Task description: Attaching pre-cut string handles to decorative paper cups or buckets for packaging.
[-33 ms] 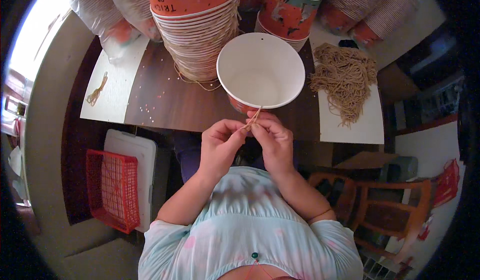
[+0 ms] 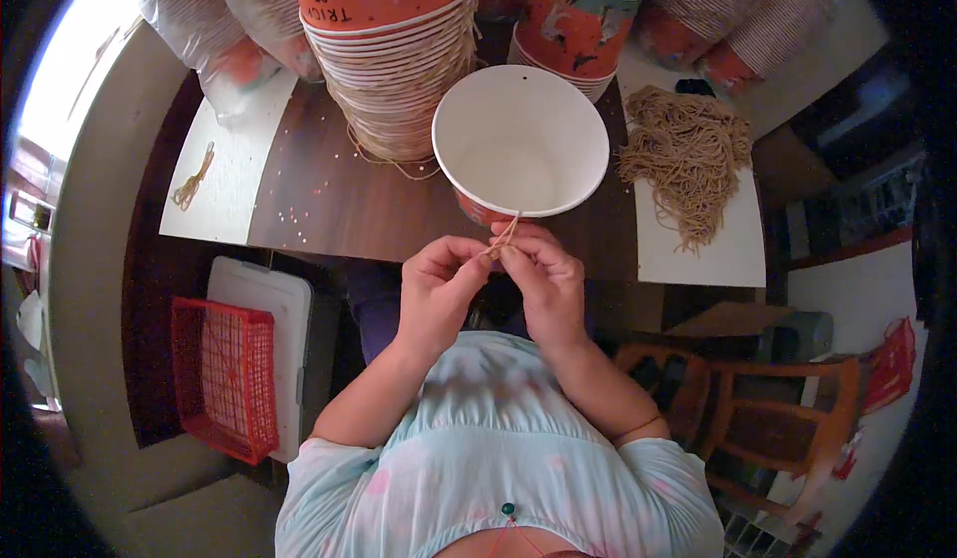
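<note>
A white-lined paper bucket (image 2: 520, 149) with an orange outside stands at the table's near edge, its mouth tipped toward me. A thin tan cord (image 2: 512, 229) runs from the bucket's near rim down to my fingers. My left hand (image 2: 444, 277) pinches the cord between thumb and fingers. Close beside it, my right hand (image 2: 541, 277) pinches the same cord, the fingertips of both hands nearly touching. The cord's ends are hidden among the fingers. A small dark hole shows in the bucket's far wall.
Nested orange buckets (image 2: 399, 79) with cords stand behind on the left; another stack (image 2: 578, 24) is behind right. A heap of tan cords (image 2: 688, 159) lies at right, a small cord bundle (image 2: 193, 181) at left. A red plastic basket (image 2: 224, 378) sits below left, a wooden chair (image 2: 773, 418) at right.
</note>
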Available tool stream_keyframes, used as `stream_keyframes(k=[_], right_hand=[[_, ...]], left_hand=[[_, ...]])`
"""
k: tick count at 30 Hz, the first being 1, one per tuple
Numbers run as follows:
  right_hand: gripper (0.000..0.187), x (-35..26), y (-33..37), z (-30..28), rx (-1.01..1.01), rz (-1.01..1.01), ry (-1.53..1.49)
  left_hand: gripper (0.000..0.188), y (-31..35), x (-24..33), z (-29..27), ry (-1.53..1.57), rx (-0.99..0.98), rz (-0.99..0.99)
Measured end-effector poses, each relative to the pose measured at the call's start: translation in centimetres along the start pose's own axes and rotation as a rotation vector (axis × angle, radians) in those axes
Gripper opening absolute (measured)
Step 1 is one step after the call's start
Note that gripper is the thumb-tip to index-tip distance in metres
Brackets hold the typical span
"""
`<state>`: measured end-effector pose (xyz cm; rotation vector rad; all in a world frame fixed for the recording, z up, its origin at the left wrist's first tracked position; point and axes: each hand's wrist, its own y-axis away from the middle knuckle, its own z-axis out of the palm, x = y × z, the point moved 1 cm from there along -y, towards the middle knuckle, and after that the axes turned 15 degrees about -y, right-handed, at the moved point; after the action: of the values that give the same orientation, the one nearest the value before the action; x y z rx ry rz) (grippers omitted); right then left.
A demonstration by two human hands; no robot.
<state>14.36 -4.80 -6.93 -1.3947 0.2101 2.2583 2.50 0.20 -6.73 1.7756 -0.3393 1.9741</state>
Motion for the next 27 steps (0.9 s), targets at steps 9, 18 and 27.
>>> stream_keyframes(k=[9,18,27], right_hand=[[0.015,-0.1,0.0,-0.5,0.063,0.350,-0.367],[0.015,-0.7,0.3,-0.3,0.046,0.309,-0.211],[0.013,-1.0,0.0,-0.1,-0.011,0.232,-0.133]], left_hand=[[0.010,-0.1,0.0,0.1,0.001,0.046,-0.020],[0.022,0.6,0.3,0.4,-0.332,0.249,0.470],[0.027,-0.2,1.2,-0.6,-0.754,0.209,0.762]])
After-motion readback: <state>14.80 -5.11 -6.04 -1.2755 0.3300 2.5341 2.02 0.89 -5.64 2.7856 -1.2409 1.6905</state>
